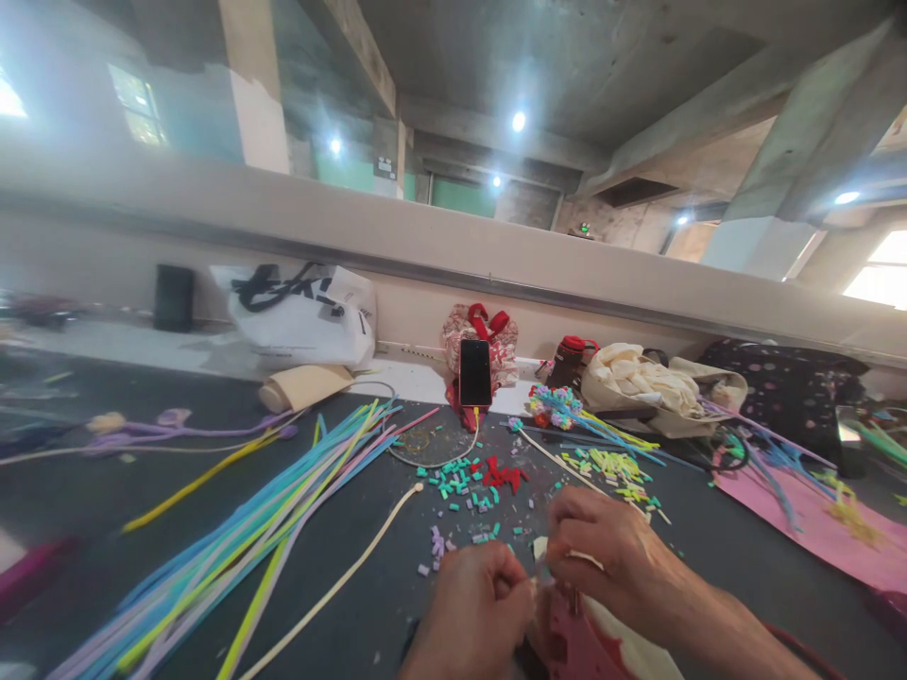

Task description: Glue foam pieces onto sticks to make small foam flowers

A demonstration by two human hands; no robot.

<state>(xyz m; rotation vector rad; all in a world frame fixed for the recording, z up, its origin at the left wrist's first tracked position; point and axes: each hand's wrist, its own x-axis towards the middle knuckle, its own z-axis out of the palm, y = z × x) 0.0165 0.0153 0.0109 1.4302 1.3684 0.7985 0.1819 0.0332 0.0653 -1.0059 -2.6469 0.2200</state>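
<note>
My left hand (478, 609) is closed at the bottom centre, its thumb and fingers pinched on something too small to make out. Just to its right, my right hand (613, 548) has its fingers curled together over a small pale piece (540, 548); what exactly it grips is hidden. Below and between both hands lies a reddish-pink tool or device (577, 642), partly covered. Beyond them are small cut pieces: teal (457, 480), red (500, 472), lilac (437, 543) and yellow-green (613, 465).
Long coloured strips (248, 529) cover the dark table's left. A phone (475, 371) on a cable leans against a patterned bag (506, 331). Further around are a white bag (304, 316), a cream cloth bag (644, 378), a beaded cluster (556, 406) and a pink sheet (814, 524).
</note>
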